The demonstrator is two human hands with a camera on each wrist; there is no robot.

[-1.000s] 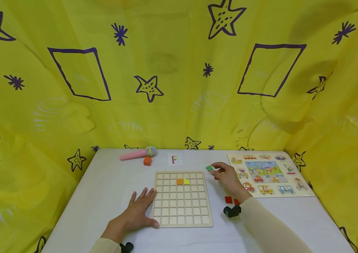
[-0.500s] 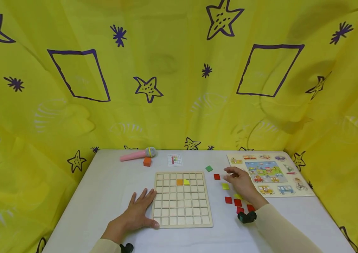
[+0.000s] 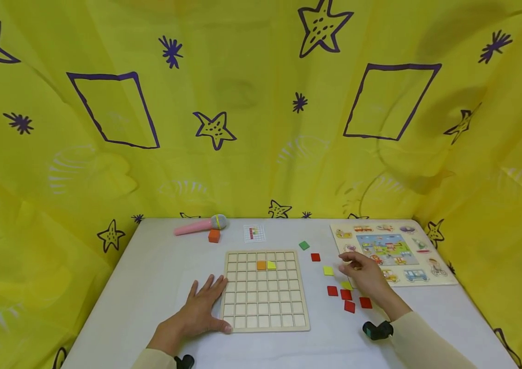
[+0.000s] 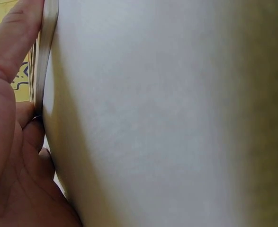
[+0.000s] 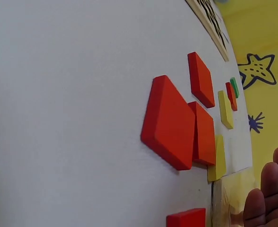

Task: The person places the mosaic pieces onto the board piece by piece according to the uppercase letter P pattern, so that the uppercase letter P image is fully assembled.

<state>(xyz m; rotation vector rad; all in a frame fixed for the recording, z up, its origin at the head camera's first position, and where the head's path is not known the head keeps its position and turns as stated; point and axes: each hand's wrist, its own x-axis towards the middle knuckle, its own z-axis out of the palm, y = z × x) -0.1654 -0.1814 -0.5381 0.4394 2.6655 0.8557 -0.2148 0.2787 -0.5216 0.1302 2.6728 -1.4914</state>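
Observation:
My left hand (image 3: 198,310) lies with spread fingers against the left edge of a wooden grid board (image 3: 264,328). Its thumb touches the board's near left corner; the left wrist view shows the thumb (image 4: 6,61) along the wooden edge. In the board's second row sit an orange square tile (image 3: 261,265) and a yellow tile (image 3: 272,265) with one corner cut. My right hand (image 3: 367,279) hovers over the puzzle's near left side, its fingers loosely bent and holding nothing. Left of it lie a green tile (image 3: 304,245), yellow tiles (image 3: 328,270) and several red tiles (image 3: 346,294).
A wooden picture puzzle (image 3: 427,256) with vehicle pieces stands flat at the right. Toward the back are a pink toy microphone (image 3: 196,226), an orange cube (image 3: 214,236) and a small pattern card (image 3: 254,233). Yellow cloth (image 3: 261,169) surrounds the white table (image 3: 150,266).
My right hand has let go of the green tile, which stays on the table, and has moved right and nearer, uncovering the red and yellow tiles. My left hand has not moved.

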